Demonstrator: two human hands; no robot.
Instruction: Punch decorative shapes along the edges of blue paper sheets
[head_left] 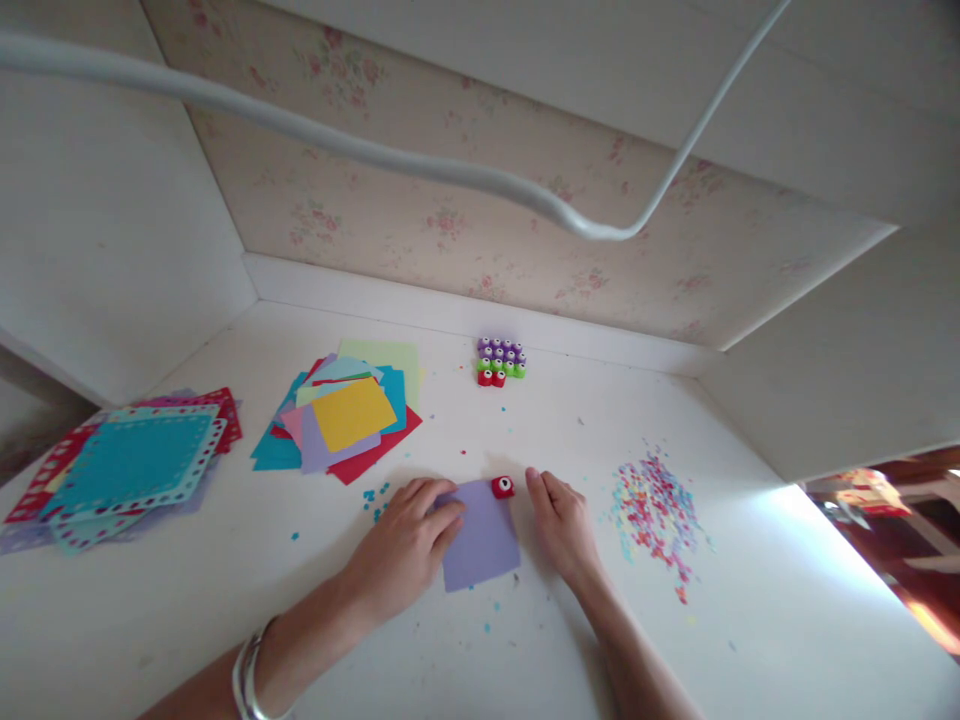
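A square sheet of purple paper (481,545) lies flat on the white table. My left hand (409,540) rests over its left edge, fingers bent, thumb on top, pinching the paper. A small red craft punch (502,487) sits at the paper's top right corner, upright on the edge. Just right of the punch is my right hand (562,520), its fingers curled in and the thumb pointing up, apart from both punch and paper. Nothing shows inside that hand. Blue punched bits (375,497) are scattered beside my left hand.
Several purple, green and red punches (500,360) stand in rows near the back wall. Coloured paper sheets (354,412) are piled at the left, with punched, patterned sheets (139,460) further left. Confetti (658,510) lies in a heap at right. A white cable (420,165) hangs across the top.
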